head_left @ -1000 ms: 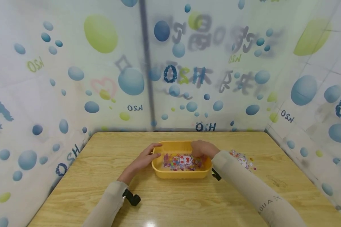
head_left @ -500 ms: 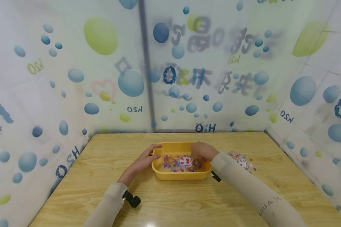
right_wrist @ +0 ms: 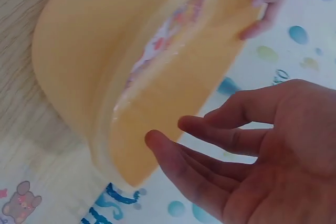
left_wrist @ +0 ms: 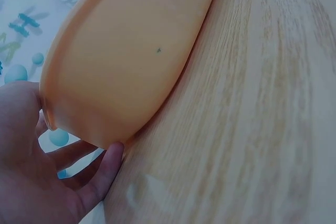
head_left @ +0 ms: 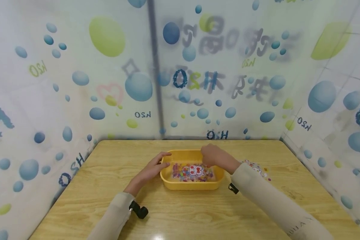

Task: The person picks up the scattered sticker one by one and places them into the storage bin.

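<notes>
The right hand [head_left: 213, 155] has lifted clear, fingers loose per the wrist view, while the left hand [head_left: 152, 168] apparently grips the yellow tray [head_left: 193, 184].

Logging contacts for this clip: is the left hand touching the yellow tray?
Touching. The left wrist view shows the left hand against the yellow tray, its fingers at the rim and underside.
</notes>
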Tool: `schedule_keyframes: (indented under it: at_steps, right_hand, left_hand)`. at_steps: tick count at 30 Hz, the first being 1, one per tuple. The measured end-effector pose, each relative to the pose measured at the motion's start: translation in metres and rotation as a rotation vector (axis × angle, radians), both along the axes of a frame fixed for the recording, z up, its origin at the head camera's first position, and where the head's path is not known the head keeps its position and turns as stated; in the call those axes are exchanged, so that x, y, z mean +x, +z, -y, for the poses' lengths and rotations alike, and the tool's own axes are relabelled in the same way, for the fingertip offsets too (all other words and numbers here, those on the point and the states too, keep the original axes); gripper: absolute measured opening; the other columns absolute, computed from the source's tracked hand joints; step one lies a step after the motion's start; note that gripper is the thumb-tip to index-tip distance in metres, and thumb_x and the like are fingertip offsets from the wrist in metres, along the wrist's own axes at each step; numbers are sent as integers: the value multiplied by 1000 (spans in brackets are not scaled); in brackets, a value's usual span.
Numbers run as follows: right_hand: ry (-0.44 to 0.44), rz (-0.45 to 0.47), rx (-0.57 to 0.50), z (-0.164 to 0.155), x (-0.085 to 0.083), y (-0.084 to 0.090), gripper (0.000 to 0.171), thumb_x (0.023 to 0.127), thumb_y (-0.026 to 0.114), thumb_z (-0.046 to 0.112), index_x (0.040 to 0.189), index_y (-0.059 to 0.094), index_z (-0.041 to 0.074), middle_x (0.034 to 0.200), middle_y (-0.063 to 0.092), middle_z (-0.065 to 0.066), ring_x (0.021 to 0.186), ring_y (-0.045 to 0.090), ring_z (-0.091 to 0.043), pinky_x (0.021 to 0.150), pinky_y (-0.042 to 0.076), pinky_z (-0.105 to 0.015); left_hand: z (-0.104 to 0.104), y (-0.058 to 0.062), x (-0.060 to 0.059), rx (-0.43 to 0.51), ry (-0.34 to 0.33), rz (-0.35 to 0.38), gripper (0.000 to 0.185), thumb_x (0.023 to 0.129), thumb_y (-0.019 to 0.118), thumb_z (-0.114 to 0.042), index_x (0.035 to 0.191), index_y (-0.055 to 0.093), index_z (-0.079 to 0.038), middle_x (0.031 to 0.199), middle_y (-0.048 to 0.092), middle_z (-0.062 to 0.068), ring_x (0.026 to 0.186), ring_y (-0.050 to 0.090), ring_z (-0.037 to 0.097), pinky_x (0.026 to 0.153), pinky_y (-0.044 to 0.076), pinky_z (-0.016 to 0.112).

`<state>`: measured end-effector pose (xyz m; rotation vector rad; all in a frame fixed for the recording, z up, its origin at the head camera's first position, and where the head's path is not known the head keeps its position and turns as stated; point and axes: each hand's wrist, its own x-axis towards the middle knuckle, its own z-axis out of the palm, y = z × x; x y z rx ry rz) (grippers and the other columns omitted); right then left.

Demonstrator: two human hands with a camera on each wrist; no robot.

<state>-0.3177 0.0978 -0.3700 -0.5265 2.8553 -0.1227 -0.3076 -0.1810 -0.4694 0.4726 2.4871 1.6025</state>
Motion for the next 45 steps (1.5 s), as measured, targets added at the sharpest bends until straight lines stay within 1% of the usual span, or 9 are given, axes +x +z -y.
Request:
schedule_keyframes:
  at_steps: [4,6,9,13,18,26,31,38,45]
  right_hand:
    - [44,-33,-87,-10,7,9,17,100,55,7,83,58,6,65,41,-3,55,36,-16,54,34,-28]
    - [65,-50,-127,-15,11,14,14,100,56,7,87,61,4,70,51,-5,59,41,-16,58,40,-29]
    - [76,-79,-174,-24,16,18,11,99,57,8,100,66,2,89,66,-9,69,51,-17,67,49,-32]
    - [61,-104,-251,-40,19,17,19,100,57,11,112,68,2,107,71,-13,79,60,-20,73,54,-36]
    - [21,-153,-371,-61,19,8,19,102,58,15,110,70,4,105,72,-12,84,63,-19,75,57,-36]
    - [-51,-196,-568,-93,25,-4,19,104,57,14,108,71,1,91,71,-10,70,65,-18,67,57,-33]
    - [-86,-184,-598,-111,29,-11,19,104,58,13,108,71,0,92,71,-11,74,66,-21,70,59,-34]
    - [-131,-113,-653,-129,34,-29,20,104,58,13,110,69,-3,95,71,-21,72,69,-28,62,60,-35]
    - [-127,-95,-656,-144,33,-37,23,104,58,14,115,67,-5,97,71,-22,74,71,-28,64,61,-35]
  left_hand:
    - [0,1,0,6,-1,-5,46,107,55,-21,152,48,-15,166,36,14,149,38,41,119,35,60]
    - [0,1,1,9,-3,-5,46,107,55,-21,152,48,-14,166,36,15,149,38,41,119,35,60]
    - [0,0,1,7,-5,-2,47,107,55,-21,152,47,-14,166,36,14,149,38,40,118,36,60]
    - [0,1,0,7,-3,0,47,107,55,-21,152,47,-14,167,35,14,152,34,42,120,33,62]
    - [-1,1,0,8,-7,-8,46,107,54,-19,152,47,-13,167,34,14,155,28,43,123,27,63]
    - [-2,1,0,-6,-5,-15,45,107,54,-19,152,47,-14,166,36,15,151,36,40,120,34,61]
    - [-2,0,0,-13,0,-20,45,107,54,-19,152,48,-14,166,36,14,153,33,40,122,30,61]
    - [-1,0,0,-12,-10,-26,45,107,54,-20,152,47,-13,166,35,15,153,33,39,121,30,61]
    - [-1,0,1,-4,-15,-11,46,108,53,-22,153,46,-15,167,34,14,153,33,41,120,32,61]
